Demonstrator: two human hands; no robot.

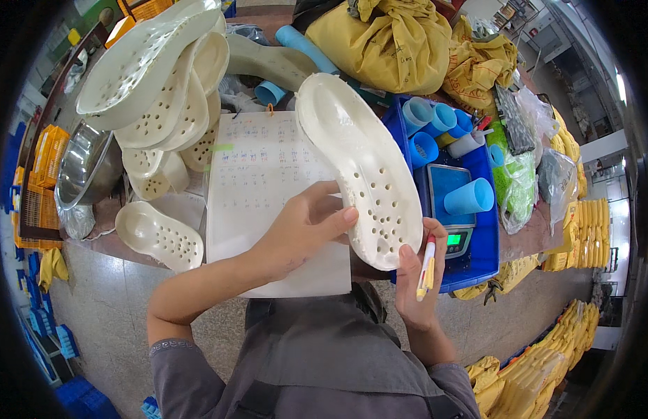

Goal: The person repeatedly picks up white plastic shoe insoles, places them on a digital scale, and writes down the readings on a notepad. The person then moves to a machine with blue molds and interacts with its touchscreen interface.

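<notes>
A cream-coloured perforated shoe insole [373,173] is tilted up over the bench, gripped at its edges by both hands. My left hand [324,220] pinches its left side near the middle, the thumb lying on the upper face. Around the lower right edge closes my right hand [421,277], which also keeps a red, white and yellow pen [426,267] against its fingers. Underneath lies an open notebook [271,209] with handwritten rows of figures. To the left, a smaller perforated insole [161,235] rests at the bench edge beside a stack of similar pieces [161,99].
A blue bin [489,262] at right holds a digital scale [452,180] and several blue cups [469,197]. Yellow sacks [386,42] and a bag of green granules [515,178] stand behind and right. A steel bowl [88,162] sits at left.
</notes>
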